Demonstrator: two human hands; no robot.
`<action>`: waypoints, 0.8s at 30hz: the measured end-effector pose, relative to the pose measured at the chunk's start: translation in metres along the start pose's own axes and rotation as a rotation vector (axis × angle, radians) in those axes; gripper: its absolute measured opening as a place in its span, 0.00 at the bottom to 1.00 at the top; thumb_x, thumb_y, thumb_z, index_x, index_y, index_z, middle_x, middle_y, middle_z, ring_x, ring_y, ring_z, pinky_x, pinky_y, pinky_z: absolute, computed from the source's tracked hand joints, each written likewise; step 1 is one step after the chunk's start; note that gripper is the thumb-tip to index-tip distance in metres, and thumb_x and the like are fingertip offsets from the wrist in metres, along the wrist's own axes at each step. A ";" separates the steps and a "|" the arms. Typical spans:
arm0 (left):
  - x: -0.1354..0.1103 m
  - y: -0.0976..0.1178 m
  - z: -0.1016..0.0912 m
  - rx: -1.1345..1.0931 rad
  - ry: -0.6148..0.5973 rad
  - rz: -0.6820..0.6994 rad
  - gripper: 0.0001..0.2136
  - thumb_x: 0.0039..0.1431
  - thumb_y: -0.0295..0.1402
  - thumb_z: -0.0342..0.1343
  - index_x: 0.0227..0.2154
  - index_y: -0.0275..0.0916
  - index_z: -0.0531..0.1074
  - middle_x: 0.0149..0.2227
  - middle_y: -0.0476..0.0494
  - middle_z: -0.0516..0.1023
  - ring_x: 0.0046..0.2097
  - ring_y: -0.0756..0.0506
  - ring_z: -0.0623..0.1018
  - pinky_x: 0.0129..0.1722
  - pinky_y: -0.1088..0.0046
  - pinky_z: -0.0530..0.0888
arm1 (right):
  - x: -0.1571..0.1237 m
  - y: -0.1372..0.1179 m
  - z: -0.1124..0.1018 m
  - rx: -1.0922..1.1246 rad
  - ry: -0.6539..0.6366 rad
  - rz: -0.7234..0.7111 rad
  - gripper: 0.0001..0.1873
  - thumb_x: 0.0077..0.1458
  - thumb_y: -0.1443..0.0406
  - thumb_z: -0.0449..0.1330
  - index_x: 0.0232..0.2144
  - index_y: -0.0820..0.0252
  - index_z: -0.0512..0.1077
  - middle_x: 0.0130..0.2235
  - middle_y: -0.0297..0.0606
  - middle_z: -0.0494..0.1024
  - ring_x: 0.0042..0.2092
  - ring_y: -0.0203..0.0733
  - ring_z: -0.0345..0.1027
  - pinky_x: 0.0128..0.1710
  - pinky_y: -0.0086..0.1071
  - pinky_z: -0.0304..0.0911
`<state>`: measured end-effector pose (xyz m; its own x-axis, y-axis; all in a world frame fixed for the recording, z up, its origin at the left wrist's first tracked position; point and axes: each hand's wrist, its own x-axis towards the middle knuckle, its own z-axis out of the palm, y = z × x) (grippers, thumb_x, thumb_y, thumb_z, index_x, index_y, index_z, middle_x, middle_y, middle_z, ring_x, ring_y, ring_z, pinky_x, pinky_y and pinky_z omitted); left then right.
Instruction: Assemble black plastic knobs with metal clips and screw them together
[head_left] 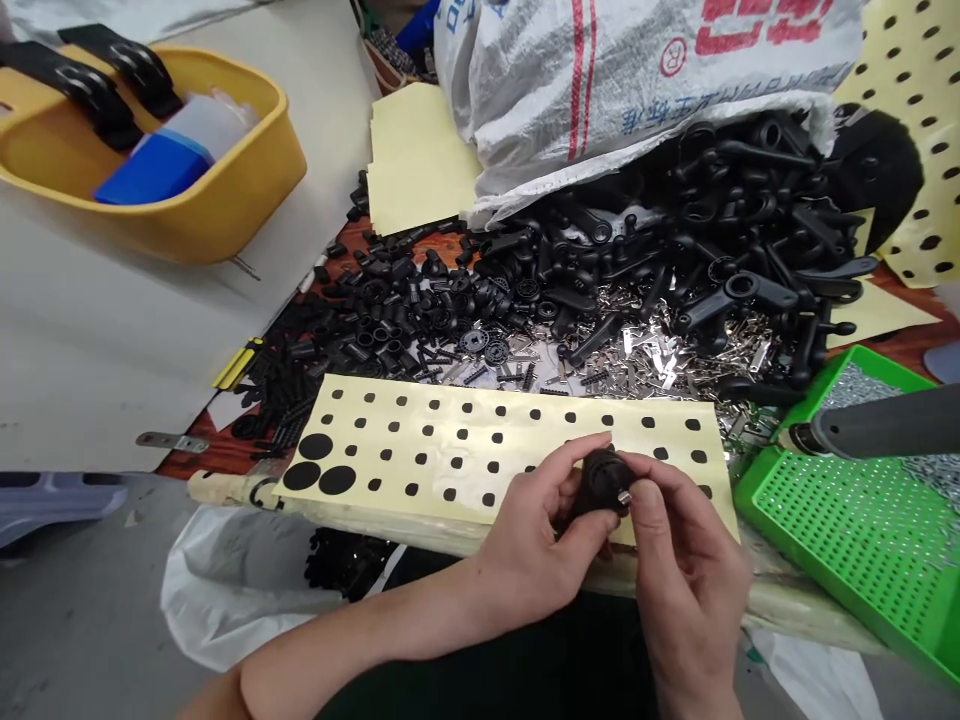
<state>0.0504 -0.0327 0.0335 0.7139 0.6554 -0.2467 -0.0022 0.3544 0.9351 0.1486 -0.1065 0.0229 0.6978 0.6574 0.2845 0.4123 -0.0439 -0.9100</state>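
Note:
My left hand (532,545) is closed round a rounded black plastic part (598,478) near the front edge of the table. At that part's right side, my right hand (686,570) pinches a small shiny metal piece (624,497) between thumb and fingers, touching the black part. Whether the piece sits inside the part cannot be made out. Under both hands lies a pale yellow sheet (405,435) with rows of small black stickers and several larger black discs (337,480) at its left end.
Behind the sheet are heaps of black handles (739,290), small black cylinders (382,325) and metal clips (660,350). A white woven sack (540,90) lies at the back. A green basket (795,480) holds screws at right, below a grey tool (885,425). A yellow bin (247,190) hangs left.

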 end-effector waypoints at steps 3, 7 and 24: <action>0.002 -0.007 0.000 0.155 0.060 0.099 0.25 0.57 0.26 0.54 0.59 0.35 0.63 0.32 0.45 0.77 0.31 0.49 0.75 0.32 0.74 0.72 | -0.001 0.007 0.000 -0.099 0.009 -0.218 0.17 0.54 0.69 0.62 0.47 0.57 0.73 0.43 0.41 0.77 0.45 0.43 0.73 0.43 0.37 0.70; 0.002 -0.015 -0.004 0.413 0.162 0.211 0.25 0.56 0.25 0.52 0.58 0.34 0.65 0.28 0.48 0.76 0.28 0.50 0.72 0.29 0.74 0.69 | 0.002 0.009 0.003 -0.178 0.013 -0.353 0.18 0.50 0.74 0.65 0.43 0.56 0.75 0.39 0.38 0.78 0.42 0.41 0.73 0.41 0.36 0.70; 0.004 -0.013 -0.005 0.551 0.227 0.293 0.23 0.56 0.26 0.52 0.56 0.32 0.68 0.27 0.46 0.77 0.25 0.49 0.72 0.28 0.74 0.70 | -0.002 0.005 0.008 -0.045 0.164 -0.218 0.10 0.49 0.75 0.66 0.33 0.59 0.77 0.34 0.38 0.78 0.37 0.41 0.73 0.37 0.37 0.69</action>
<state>0.0498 -0.0311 0.0184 0.5731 0.8181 0.0466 0.2271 -0.2133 0.9502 0.1443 -0.1023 0.0157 0.6735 0.5244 0.5209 0.5866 0.0497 -0.8084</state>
